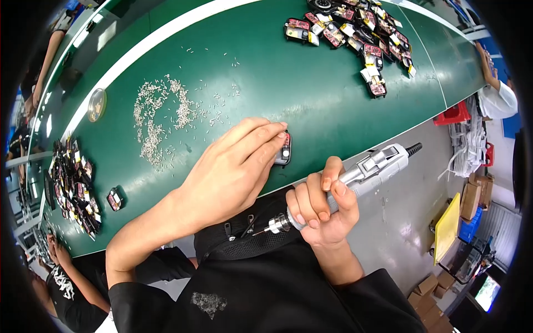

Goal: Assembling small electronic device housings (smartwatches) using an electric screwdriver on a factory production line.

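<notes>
My left hand [236, 161] reaches over a small black device [285, 152] near the table's front edge. Its fingers are pressed together and their tips rest on the device; the thumb is hidden, and much of the device is covered. Part of a red circuit board shows in the casing. In my right hand [327, 205] is a grey corded electric screwdriver [380, 166], the fingers wrapped round its body. The thin bit points down and to the left, in front of my body and apart from the device. Loose small screws [158, 119] lie scattered on the green table beyond my left hand.
Similar opened devices are heaped at the far right [366, 33] and at the left [75, 186] of the green table [250, 83]. One single device [115, 198] lies near the left heap. A round shallow dish [97, 105] stands far left. Other people sit along the table.
</notes>
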`<state>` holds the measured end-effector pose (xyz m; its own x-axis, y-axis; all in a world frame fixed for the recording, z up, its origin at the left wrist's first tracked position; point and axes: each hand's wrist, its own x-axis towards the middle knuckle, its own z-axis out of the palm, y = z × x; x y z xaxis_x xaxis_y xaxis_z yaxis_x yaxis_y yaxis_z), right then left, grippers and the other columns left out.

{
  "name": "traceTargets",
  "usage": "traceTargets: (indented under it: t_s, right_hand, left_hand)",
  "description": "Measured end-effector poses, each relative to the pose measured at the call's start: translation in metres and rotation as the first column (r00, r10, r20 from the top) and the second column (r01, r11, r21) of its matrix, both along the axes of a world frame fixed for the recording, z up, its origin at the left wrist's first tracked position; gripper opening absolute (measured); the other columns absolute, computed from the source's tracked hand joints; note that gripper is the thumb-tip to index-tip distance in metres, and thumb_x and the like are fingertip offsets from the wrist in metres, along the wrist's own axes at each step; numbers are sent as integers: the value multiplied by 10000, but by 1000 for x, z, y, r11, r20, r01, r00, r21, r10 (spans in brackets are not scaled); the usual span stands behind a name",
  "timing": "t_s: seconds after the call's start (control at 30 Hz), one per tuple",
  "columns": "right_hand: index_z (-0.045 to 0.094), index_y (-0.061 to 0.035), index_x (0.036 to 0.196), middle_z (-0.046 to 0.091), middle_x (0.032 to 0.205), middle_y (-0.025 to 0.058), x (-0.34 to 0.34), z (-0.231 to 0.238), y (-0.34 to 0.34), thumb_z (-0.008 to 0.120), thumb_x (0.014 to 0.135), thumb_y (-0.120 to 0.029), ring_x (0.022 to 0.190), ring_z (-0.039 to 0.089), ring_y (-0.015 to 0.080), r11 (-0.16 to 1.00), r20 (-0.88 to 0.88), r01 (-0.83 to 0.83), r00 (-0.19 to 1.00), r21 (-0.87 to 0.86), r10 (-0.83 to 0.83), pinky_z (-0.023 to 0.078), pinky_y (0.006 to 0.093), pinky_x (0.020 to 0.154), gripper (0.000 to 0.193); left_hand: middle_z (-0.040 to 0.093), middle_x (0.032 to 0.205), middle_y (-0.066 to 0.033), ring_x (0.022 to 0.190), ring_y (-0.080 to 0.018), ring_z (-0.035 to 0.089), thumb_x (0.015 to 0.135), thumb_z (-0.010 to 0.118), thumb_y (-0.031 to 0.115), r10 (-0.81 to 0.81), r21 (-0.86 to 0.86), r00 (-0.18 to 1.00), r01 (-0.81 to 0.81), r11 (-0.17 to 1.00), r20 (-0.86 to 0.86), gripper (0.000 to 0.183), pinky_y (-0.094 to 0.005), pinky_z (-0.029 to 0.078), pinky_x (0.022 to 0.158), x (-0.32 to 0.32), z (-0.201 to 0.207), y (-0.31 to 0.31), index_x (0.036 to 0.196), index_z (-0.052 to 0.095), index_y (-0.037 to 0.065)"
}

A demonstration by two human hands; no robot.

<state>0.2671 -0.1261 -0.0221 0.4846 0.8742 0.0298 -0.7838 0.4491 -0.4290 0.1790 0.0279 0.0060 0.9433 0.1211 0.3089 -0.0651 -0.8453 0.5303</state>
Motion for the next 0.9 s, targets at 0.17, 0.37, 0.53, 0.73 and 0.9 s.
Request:
traceTargets:
  t_s: [0.17, 0.37, 0.53, 0.73, 0.9]
  right_hand:
    - [450, -92, 893, 363, 499, -16, -10, -4, 5, 408, 943, -173, 400, 368, 101, 996, -13, 7, 1000, -87, -8, 385, 270, 472, 104]
    - [416, -72, 878, 380, 514, 12, -15, -3, 5, 454, 919, -114, 412, 393, 122, 982, 40, 73, 997, -173, -67, 391, 293, 482, 70]
    - [408, -73, 874, 383, 520, 15, -18, -2, 10, 456, 923, -130, 409, 395, 128, 971, 25, 78, 997, -228, -74, 388, 289, 469, 90]
    - [400, -68, 886, 388, 516, 17, -16, -3, 7, 450, 924, -142, 399, 390, 131, 962, 41, 68, 997, -265, -60, 381, 281, 445, 97]
    - [401, -69, 904, 378, 506, 10, -1, 4, 5, 446, 922, -148, 390, 377, 120, 967, 79, -15, 996, -254, 36, 377, 278, 436, 93]
  left_hand:
    - [608, 1017, -140, 875, -280, 591, 681, 664, -71, 94, 63, 994, -97, 993, 55, 288, -353, 519, 693, 4, -7, -4, 959, 588, -67]
    - [616, 988, -140, 807, -245, 590, 656, 669, -49, 170, 241, 984, -178, 954, 55, 290, -326, 522, 594, 3, -1, -12, 937, 597, -67]
    - [621, 949, -182, 767, -257, 607, 575, 649, -15, 13, 315, 982, -73, 946, 191, 341, -315, 523, 543, 2, -12, -10, 899, 607, -114]
    - [615, 957, -204, 796, -289, 615, 530, 618, 9, -27, 363, 977, -52, 930, 210, 357, -313, 530, 553, -1, -14, -21, 858, 609, -133]
    - [607, 1015, -224, 875, -308, 605, 535, 622, 6, 47, 318, 997, -65, 946, 65, 401, -335, 542, 641, -5, -8, -27, 908, 608, -140]
